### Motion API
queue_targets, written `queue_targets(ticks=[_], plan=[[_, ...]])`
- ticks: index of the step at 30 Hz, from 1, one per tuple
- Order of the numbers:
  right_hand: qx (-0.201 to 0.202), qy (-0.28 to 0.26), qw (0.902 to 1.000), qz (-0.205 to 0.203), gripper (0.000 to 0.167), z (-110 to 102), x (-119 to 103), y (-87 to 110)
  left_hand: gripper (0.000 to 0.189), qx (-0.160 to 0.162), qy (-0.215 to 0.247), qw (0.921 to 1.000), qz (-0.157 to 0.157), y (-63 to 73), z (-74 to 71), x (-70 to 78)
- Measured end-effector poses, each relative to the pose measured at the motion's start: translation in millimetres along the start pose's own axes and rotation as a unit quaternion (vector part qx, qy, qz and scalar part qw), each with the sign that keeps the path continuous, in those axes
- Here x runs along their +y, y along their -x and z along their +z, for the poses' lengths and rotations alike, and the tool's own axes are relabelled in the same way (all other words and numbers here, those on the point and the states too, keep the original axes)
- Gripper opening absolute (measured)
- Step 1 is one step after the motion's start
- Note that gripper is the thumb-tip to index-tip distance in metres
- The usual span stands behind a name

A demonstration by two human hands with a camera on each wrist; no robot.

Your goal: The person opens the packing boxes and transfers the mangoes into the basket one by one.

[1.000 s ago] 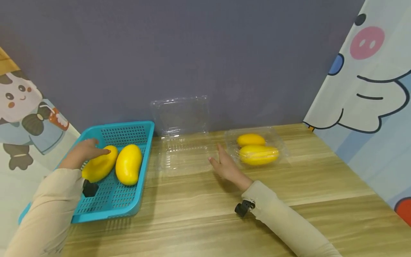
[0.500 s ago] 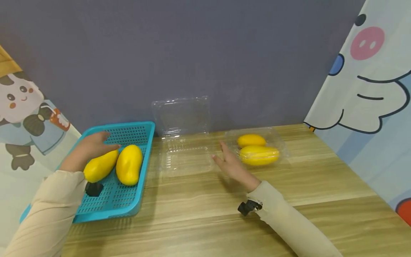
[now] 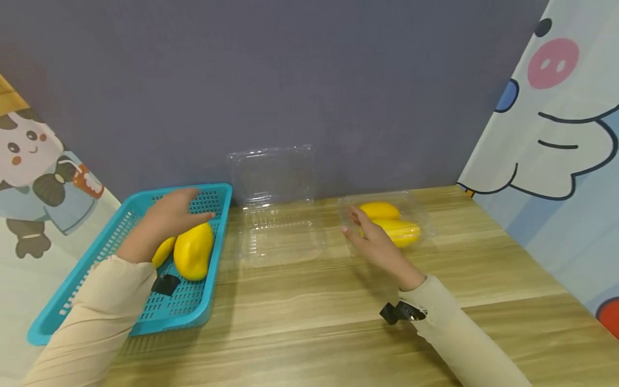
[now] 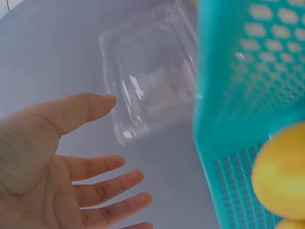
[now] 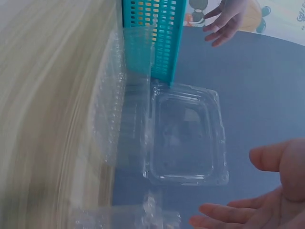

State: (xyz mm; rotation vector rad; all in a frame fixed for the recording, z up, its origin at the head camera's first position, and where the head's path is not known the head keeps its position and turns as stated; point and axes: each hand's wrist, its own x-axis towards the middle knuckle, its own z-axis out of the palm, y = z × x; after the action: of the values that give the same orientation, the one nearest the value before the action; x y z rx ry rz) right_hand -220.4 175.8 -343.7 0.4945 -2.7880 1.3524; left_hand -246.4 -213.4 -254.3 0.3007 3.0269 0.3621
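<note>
Grey wall (image 3: 338, 97) stands behind a wood-grain bench (image 3: 271, 312). One teal basket (image 3: 186, 302) holds two yellow mangoes (image 3: 193, 252), one of them mostly hidden by the left hand (image 3: 166, 220). Beside it sits an open clear box (image 3: 278, 204), its lid upright; a second clear box (image 3: 412, 207) contains two more mangoes (image 3: 400, 233), four altogether. Above the basket's mangoes, the left fingers are straight and spread. The right hand (image 3: 378, 250), fingers also spread, overlaps the second box's near left corner; whether it touches, I cannot tell.
</note>
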Motion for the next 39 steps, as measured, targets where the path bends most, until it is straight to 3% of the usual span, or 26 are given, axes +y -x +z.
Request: queue_targets(ticks=[9, 16, 26, 36, 39], plan=[[0.003, 0.013, 0.9999, 0.009, 0.070, -20, 11, 7.5, 0.073, 0.019, -0.023, 0.9985, 0.046, -4.2, 5.1, 42.7], [0.026, 0.020, 0.9994, -0.009, 0.065, -37, 27, 14.4, 0.067, 0.020, -0.020, 0.9963, 0.081, -14.1, 15.0, 73.0], [0.066, 0.010, 0.9973, -0.032, 0.061, -51, 52, 25.1, 0.068, 0.016, -0.023, 0.9920, 0.123, -29.4, 35.8, 110.0], [0.092, 0.001, 0.9954, -0.026, 0.060, -68, 75, 29.5, 0.064, 0.014, -0.034, 0.9829, 0.180, -45.8, 55.6, 145.9], [0.108, 0.004, 0.9939, -0.018, 0.060, -73, 83, 31.0, 0.063, 0.001, -0.029, 0.9807, 0.193, -48.6, 60.1, 157.2]])
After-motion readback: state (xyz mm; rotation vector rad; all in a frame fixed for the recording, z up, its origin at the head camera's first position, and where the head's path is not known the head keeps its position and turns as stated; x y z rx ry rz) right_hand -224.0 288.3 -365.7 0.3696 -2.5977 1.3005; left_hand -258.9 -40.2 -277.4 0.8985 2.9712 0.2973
